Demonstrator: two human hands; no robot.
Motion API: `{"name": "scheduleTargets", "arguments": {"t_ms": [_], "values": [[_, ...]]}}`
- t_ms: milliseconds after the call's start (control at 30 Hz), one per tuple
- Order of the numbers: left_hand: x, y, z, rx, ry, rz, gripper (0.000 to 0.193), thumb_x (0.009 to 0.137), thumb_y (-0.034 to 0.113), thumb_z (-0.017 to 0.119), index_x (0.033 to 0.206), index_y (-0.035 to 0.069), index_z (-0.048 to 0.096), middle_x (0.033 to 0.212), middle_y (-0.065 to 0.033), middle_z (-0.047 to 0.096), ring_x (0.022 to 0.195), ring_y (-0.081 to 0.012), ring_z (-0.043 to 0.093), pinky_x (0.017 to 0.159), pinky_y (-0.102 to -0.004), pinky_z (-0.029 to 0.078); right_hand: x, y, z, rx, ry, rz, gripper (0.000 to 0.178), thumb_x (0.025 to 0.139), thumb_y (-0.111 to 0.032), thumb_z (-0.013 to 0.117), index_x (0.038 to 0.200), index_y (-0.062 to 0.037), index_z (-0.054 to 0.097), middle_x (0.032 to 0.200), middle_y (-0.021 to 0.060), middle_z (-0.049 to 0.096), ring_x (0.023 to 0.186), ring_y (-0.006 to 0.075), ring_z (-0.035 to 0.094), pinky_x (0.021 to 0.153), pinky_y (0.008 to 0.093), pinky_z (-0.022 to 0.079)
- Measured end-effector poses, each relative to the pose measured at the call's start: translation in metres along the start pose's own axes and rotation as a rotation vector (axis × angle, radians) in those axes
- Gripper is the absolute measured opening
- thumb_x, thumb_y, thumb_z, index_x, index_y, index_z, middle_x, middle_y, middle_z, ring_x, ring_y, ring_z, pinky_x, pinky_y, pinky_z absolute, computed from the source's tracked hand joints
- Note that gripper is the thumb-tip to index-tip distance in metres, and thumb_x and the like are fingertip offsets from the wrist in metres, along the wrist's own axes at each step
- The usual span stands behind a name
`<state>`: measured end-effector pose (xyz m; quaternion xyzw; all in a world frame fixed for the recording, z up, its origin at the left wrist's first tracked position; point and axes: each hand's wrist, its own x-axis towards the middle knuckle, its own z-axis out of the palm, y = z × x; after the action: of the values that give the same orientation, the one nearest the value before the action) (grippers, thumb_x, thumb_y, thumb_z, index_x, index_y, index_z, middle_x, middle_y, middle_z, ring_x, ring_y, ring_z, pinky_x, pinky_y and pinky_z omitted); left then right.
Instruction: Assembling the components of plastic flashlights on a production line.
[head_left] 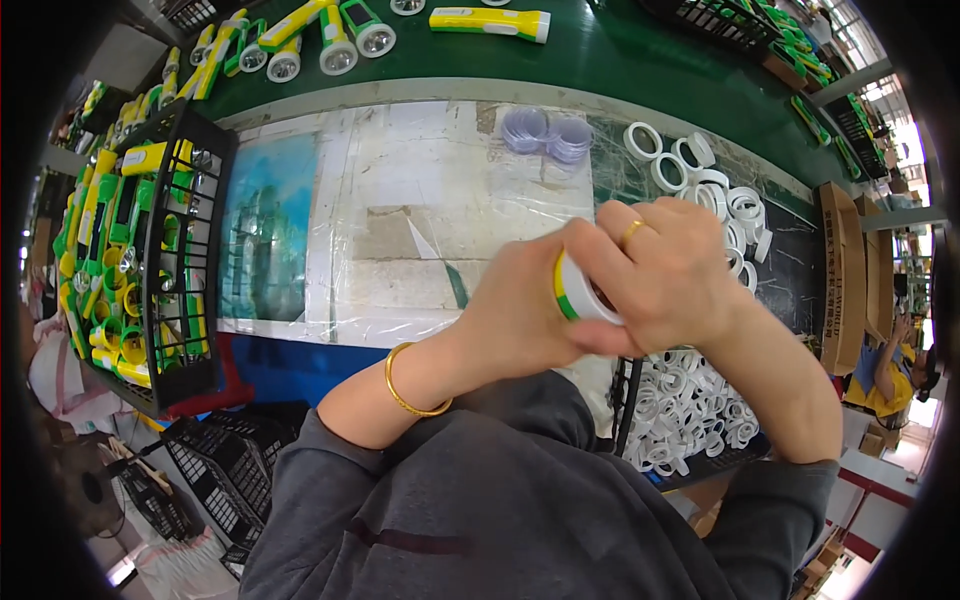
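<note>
A yellow and green flashlight with a white ring at its head is held between my two hands over the near right part of the work surface. My left hand is closed round its body and hides most of it. Fingers of my right hand wrap over the white head end. Loose white rings lie just beyond my right hand, some in a heap. Two rows of clear round lenses rest on the work surface ahead of my hands.
At the left stands a black crate full of yellow and green flashlights. More flashlights lie on the green bench at the back. A container of white rings is at my near right, with a cardboard box farther right.
</note>
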<state>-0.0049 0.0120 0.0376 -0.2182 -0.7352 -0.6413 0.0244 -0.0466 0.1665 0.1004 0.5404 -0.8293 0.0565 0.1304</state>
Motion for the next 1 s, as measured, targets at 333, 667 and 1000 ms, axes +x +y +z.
{"name": "scheduleTargets", "arguments": {"t_ms": [333, 667, 1000], "values": [[0.008, -0.019, -0.027, -0.794, -0.221, -0.320, 0.033, 0.071, 0.012, 0.071, 0.100, 0.004, 0.057, 0.079, -0.0095, 0.063, 0.072, -0.0213, 0.063, 0.066, -0.0334, 0.050, 0.005, 0.032, -0.002, 0.666, 0.075, 0.397, 0.082, 0.082, -0.075, 0.029, 0.114, -0.0040, 0.055, 0.069, 0.0038, 0.055, 0.050, 0.0145, 0.050, 0.046, 0.0277, 0.039], [0.031, -0.034, -0.047, -1.278, -0.303, -0.446, 0.044, 0.074, 0.017, 0.068, 0.111, 0.002, 0.050, 0.081, -0.0147, 0.059, 0.068, -0.0247, 0.059, 0.068, -0.0373, 0.049, -0.042, 0.017, 0.051, 1.424, -0.023, 0.840, 0.068, 0.097, -0.057, 0.021, 0.121, -0.0031, 0.054, 0.077, 0.0049, 0.056, 0.059, 0.0105, 0.050, 0.052, 0.0226, 0.040], [0.061, -0.026, -0.029, -1.082, -0.371, -0.722, 0.036, 0.074, 0.008, 0.072, 0.106, -0.001, 0.057, 0.094, -0.0144, 0.064, 0.075, -0.0216, 0.067, 0.067, -0.0329, 0.055, 0.009, 0.067, 0.026, 0.595, 0.146, 0.285, 0.040, 0.085, -0.033, 0.059, 0.110, -0.0012, 0.057, 0.084, 0.0136, 0.059, 0.063, 0.0218, 0.059, 0.052, 0.0309, 0.045]]}}
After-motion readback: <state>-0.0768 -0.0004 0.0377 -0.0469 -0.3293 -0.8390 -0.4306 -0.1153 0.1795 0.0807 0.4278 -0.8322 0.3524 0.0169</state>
